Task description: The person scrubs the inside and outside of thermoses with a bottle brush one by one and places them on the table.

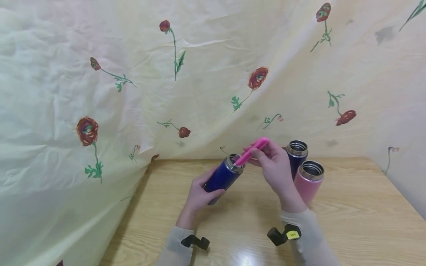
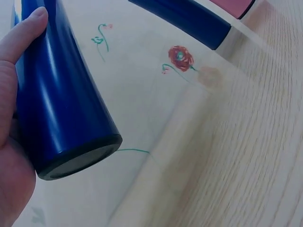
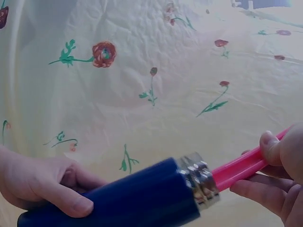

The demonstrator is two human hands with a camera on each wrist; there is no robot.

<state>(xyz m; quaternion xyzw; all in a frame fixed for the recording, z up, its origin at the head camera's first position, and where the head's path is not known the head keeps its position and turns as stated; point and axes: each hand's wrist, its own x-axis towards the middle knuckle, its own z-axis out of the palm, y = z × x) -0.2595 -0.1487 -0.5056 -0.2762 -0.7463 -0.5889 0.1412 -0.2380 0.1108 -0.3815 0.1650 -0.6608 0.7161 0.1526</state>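
My left hand (image 1: 199,193) grips a blue metal bottle (image 1: 221,178) around its body, tilted with its open mouth up to the right. In the left wrist view, the dark base of this bottle (image 2: 61,109) shows raised off the table. My right hand (image 1: 275,166) pinches the pink handle (image 1: 252,152) of a slim tool between thumb and fingers. The handle slants down to the bottle's silver threaded neck (image 3: 199,179), and the tool's far end is hidden inside the mouth.
Right of my right hand stand a second dark blue bottle (image 1: 296,159) and a pink bottle (image 1: 307,184), both lidless. They stand on a wooden table (image 1: 359,214). A cream flowered cloth (image 1: 206,92) hangs behind the table and along its left side.
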